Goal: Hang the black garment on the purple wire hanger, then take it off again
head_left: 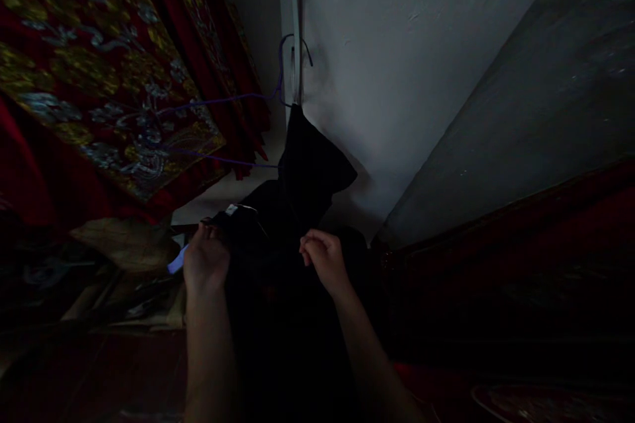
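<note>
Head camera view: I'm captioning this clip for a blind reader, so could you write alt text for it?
Two bare hands grip a black garment that hangs on a purple hanger by a white wall; the left hand pinches its collar near a white label, and the right hand is closed on the cloth. A red and gold patterned cloth hangs on the left in dim light.

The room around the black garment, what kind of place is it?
Probably a dim room in a home: a purple hanger hooked by a white wall, a red and gold embroidered cloth, and the black garment held by both hands.

black garment (307, 172), purple hanger (228, 100), red curtain (99, 73) with gold and silver embroidery.
</note>
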A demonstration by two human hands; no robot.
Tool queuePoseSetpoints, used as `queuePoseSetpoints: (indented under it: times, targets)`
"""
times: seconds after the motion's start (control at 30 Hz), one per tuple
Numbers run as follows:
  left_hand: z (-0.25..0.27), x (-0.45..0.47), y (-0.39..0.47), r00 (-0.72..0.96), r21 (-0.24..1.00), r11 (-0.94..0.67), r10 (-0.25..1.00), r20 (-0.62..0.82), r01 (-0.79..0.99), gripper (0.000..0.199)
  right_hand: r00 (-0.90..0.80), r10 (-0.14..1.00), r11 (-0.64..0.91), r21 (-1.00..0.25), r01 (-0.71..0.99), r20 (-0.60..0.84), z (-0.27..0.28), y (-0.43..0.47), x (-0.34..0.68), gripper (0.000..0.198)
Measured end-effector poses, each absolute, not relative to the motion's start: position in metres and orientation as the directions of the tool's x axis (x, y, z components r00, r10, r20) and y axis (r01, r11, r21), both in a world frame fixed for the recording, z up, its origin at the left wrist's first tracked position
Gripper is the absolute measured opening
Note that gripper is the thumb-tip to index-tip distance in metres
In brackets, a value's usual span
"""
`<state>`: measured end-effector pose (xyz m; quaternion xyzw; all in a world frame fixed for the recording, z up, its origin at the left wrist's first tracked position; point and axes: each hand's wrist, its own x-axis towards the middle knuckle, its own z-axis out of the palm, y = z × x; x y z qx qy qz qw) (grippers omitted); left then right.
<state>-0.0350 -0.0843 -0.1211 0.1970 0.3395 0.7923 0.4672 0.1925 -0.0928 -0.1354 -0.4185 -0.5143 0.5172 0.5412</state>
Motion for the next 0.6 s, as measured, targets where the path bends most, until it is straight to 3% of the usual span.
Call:
queuePoseSetpoints:
  times: [0.07, 0.17, 0.3, 0.4, 0.5, 0.6]
  targets:
    - [-0.118, -0.022, -0.082, -0.445, 0.701, -0.302, 0.895, -0.024, -0.646, 0.011, -0.063, 0.992, 0.099, -0.985, -0.139, 0.109, -0.135, -0.092, 0.193, 0.024]
    - [-0.106, -0.005, -0.084, -0.454, 0.729, -0.376, 0.885, 0.101, -0.571, 0.014, -0.074, 0.996, 0.044, -0.994, -0.097, 0.051, -0.146, -0.089, 0.193, 0.022]
    - [-0.093, 0.016, -0.096, -0.363, 0.768, -0.339, 0.92, 0.149, -0.544, 0.018, -0.177, 0.98, -0.06, -0.982, 0.181, -0.092, -0.17, -0.084, 0.194, 0.022]
    - [-0.088, 0.028, -0.102, -0.289, 0.753, -0.284, 0.949, 0.13, -0.594, 0.021, -0.237, 0.965, -0.027, -0.945, 0.327, -0.11, -0.177, -0.085, 0.196, 0.019]
    - [-0.089, 0.038, -0.102, -0.272, 0.758, -0.267, 0.955, 0.122, -0.596, 0.025, -0.284, 0.959, 0.078, -0.967, 0.242, 0.006, -0.167, -0.092, 0.197, 0.011]
    - [-0.091, 0.046, -0.104, -0.267, 0.801, -0.268, 0.953, 0.141, -0.536, 0.025, -0.343, 0.925, 0.183, -0.983, 0.027, 0.163, -0.148, -0.101, 0.193, 0.033]
